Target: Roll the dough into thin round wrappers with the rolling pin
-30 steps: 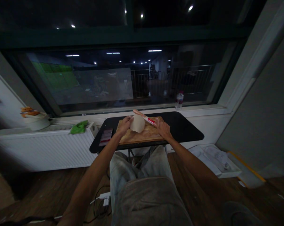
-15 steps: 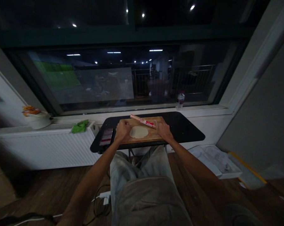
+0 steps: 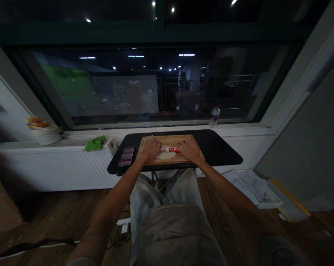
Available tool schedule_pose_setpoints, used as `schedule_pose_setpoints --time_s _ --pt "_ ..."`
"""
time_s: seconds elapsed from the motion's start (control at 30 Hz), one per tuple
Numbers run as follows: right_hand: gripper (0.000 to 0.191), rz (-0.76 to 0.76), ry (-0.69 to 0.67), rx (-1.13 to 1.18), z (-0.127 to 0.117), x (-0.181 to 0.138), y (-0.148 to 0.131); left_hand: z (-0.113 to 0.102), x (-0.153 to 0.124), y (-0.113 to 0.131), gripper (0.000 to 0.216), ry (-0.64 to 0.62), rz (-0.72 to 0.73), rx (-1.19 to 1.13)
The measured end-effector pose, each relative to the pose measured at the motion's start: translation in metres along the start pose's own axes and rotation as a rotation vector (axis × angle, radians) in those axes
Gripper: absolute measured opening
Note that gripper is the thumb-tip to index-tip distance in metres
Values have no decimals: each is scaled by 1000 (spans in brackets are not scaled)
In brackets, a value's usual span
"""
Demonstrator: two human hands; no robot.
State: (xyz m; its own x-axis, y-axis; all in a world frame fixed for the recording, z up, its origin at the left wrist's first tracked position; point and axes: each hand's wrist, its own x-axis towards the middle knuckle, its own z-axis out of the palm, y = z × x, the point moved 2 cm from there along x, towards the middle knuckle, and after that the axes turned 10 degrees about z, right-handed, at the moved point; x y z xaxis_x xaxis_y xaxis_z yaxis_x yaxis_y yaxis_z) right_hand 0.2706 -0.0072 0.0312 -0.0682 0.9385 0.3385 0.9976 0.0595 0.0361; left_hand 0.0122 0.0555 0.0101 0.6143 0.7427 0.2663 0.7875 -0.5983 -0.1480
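A wooden rolling pin [image 3: 170, 149] with a red-and-white label lies level across the far part of a flat, pale round of dough [image 3: 165, 155]. Under the dough is a wooden cutting board [image 3: 169, 139]. My left hand [image 3: 151, 146] lies over the pin's left end, and my right hand [image 3: 189, 149] covers the right end. Both hands press on it from above with fingers bent over the wood, so the pin's ends are hidden.
The board rests on a small black table [image 3: 221, 151]. At its left lies a phone [image 3: 126, 156]. A water bottle [image 3: 214, 116] stands on the windowsill. A green cloth [image 3: 95, 143] and a white tub [image 3: 47, 135] sit by the radiator [image 3: 72, 168]. Cables lie on the floor.
The rolling pin has gone from slanted, in my right hand alone, to level across the dough. My left hand has moved from the board's left side onto the pin.
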Motion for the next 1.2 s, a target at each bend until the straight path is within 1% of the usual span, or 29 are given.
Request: schedule_pose_setpoints --time_s 0.1,0.17,0.23,0.37,0.47,0.6,0.73,0.9,1.0,1.2 --pt "44 -31 -53 -42 -5 -9 -4 2 -11 2 42 -18 99 23" --pt "46 -31 -73 -51 -10 -18 -7 3 -17 5 44 -1 93 11" --pt "50 12 -73 -41 -14 -27 -10 3 -20 7 44 -5 77 3" --pt "54 103 -40 12 -14 -40 -14 0 -25 12 44 -37 79 25" --pt "53 135 32 70 -7 -49 -16 -4 -34 16 44 -31 89 19" --pt "56 75 149 128 6 -63 -16 -8 -50 22 52 52 13 -59" --pt "55 -4 210 151 13 -79 -14 -5 -60 28 58 111 -60 -114" --pt "50 9 190 188 13 -90 -13 1 -67 31 58 157 -75 -160" --pt "48 -16 179 208 12 -95 -12 3 -72 32 56 186 -59 -179" --pt "47 -53 215 246 15 -104 -10 5 -87 38 58 228 -75 -203"
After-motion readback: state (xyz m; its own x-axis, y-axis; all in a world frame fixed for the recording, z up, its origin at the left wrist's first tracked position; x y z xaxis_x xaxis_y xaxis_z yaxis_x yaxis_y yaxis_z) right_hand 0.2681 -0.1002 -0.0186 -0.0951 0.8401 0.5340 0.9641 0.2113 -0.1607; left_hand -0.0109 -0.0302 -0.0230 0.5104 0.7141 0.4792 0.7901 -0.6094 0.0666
